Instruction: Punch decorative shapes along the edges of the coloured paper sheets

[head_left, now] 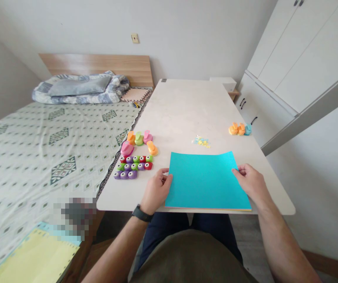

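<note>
A bright blue sheet of paper (202, 181) lies before me at the near edge of the white table (186, 106). Other sheets show as thin pale and orange edges beneath it. My left hand (158, 188) pinches its left edge between thumb and fingers. At the right edge, my right hand (249, 180) grips the paper the same way, and the far right corner lifts slightly. Left of the paper stand several small craft punches (132, 166) in rows, with larger punches (139, 138) behind them. Beyond the paper lies a small pile of punched paper shapes (201, 141).
Three more punches (241, 129) stand by the table's right edge. A bed (89, 133) runs along the left side, with yellow paper (36, 255) at its near end. To the right are a white cabinet (274, 98) and wall.
</note>
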